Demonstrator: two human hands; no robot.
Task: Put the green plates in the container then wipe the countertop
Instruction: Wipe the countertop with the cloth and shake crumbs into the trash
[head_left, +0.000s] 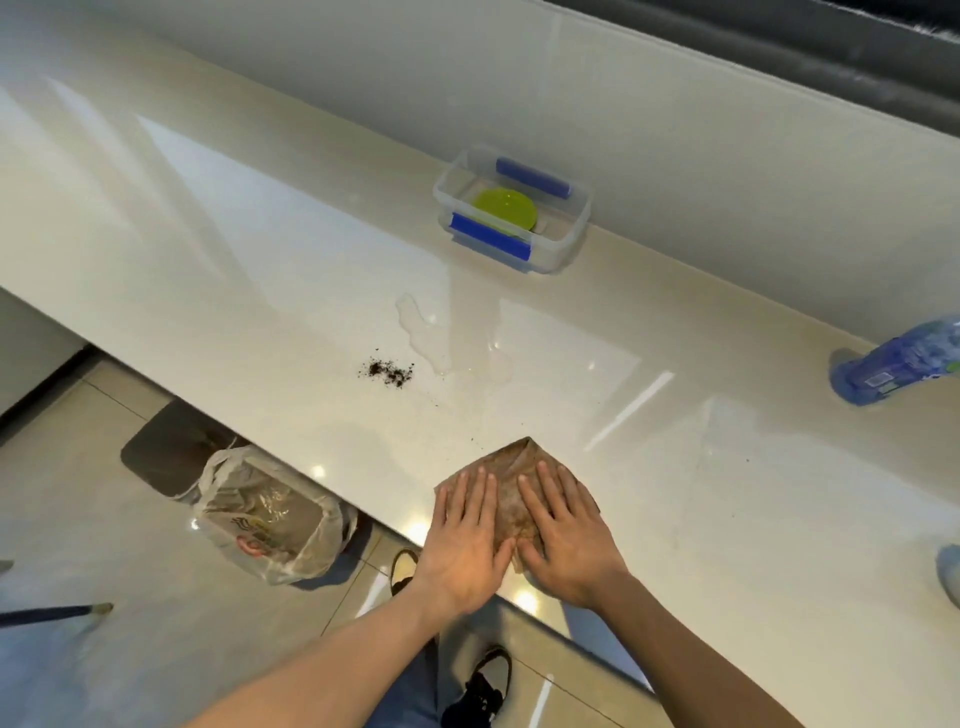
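In the head view, a brown cloth (519, 486) is being pressed flat on the worktop (234, 270) near its front edge by the left hand (465, 540) and right hand (569, 535), fingers straight, nothing being gripped. Green plates (504, 209) are being held in the clear container (511, 208) well beyond. Between them, dark crumbs (387, 371) and a puddle (441, 338) are lying.

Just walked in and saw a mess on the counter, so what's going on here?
A person presses both hands, left hand and right hand, flat on a folded brown cloth at the near edge of the glossy cream countertop. Green plates already sit in the clear plastic container with blue clips. A dark crumb pile and a water puddle remain unwiped.
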